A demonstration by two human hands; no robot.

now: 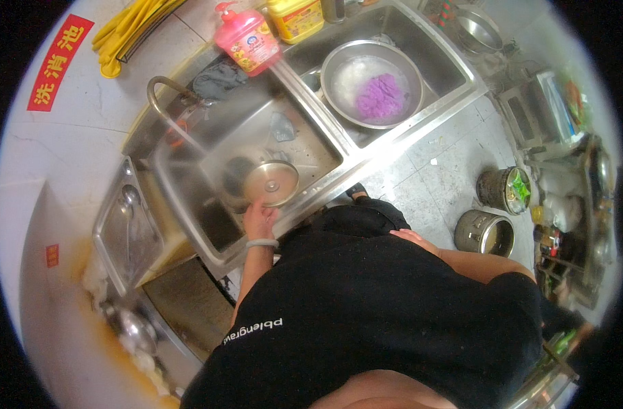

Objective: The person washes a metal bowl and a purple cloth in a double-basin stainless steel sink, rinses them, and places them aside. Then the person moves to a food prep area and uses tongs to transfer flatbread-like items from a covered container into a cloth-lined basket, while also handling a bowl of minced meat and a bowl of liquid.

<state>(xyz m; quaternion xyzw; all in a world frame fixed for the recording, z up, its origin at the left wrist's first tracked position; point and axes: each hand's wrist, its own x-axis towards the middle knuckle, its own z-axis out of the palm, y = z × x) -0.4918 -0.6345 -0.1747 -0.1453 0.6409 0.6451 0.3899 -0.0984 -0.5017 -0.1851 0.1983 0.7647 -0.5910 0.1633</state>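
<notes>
My left hand [260, 221] reaches to the near rim of a round lid [272, 183] with a small centre knob; its fingers grip the edge. The lid is tilted over a blurred round metal pot [237, 171] in the left sink basin. Above that basin curves a metal faucet [163, 84]. My right hand [413, 239] rests against the black clothing at my side, holding nothing visible. In the other basin, a steel bowl [419, 84] holds cloudy, foamy water and a purple mesh scrubber [379, 97].
A pink pump bottle [247, 43] stands behind the basins' divider, near a yellow jug [296, 20]. A metal tray [122, 245] with a ladle [130, 197] lies left of the sink. Metal buckets [472, 232] stand on the tiled floor at right.
</notes>
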